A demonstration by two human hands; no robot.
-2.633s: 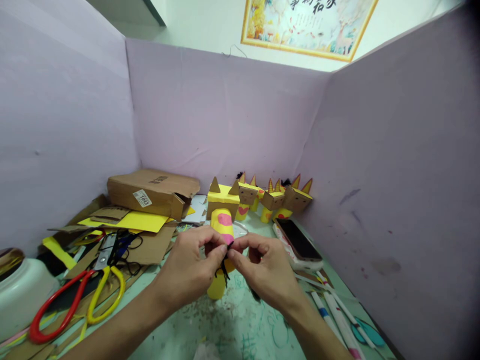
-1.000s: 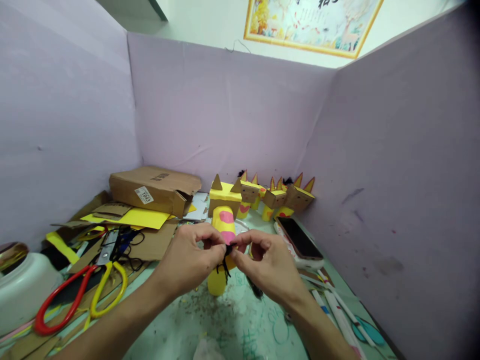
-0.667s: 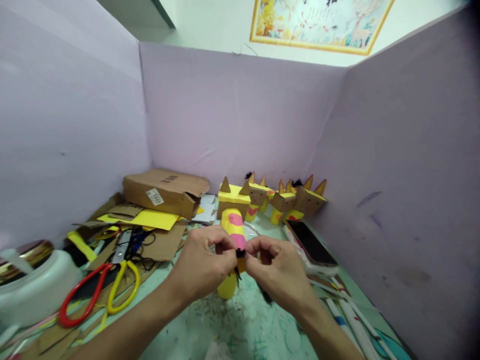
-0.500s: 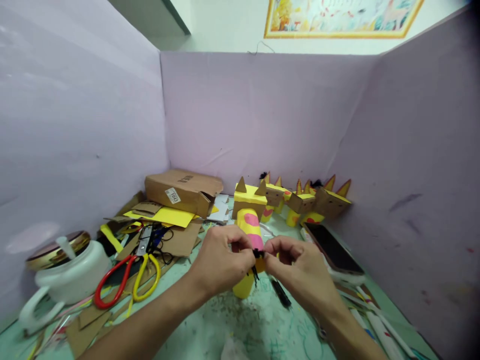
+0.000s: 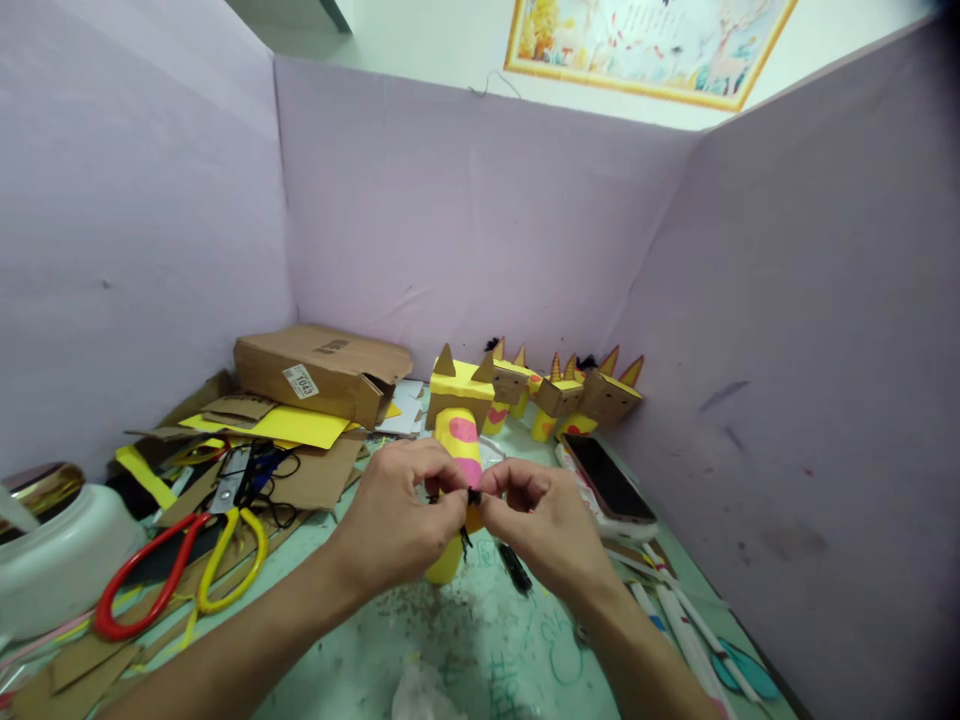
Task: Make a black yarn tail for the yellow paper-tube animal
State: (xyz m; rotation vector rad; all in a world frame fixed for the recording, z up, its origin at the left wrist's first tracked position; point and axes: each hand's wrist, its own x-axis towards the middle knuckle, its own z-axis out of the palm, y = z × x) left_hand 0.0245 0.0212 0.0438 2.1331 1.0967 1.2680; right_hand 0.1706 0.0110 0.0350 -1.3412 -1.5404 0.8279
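Observation:
A yellow paper animal figure (image 5: 455,424) with pink spots and a boxy cardboard head (image 5: 459,380) stands in the middle of the table, facing away. At its near end, my left hand (image 5: 409,510) and my right hand (image 5: 541,515) meet with fingertips pinched. Between them is a small tuft of black yarn (image 5: 473,496), with loose strands hanging down. Both hands partly cover the figure's lower body. On the table just beyond my right thumb lies a black pen-like object (image 5: 514,568).
Red and yellow scissors (image 5: 225,500) rest on cardboard scraps at left, before a cardboard box (image 5: 319,370). A white teapot-like pot (image 5: 67,560) stands at far left. Similar animal figures (image 5: 607,395) line the back right. A phone (image 5: 611,480) lies at right, and lilac panels (image 5: 465,220) enclose the table.
The whole view has shifted, so things appear farther left and slightly tilted. Both hands keep pinching the black yarn at the figure's near end.

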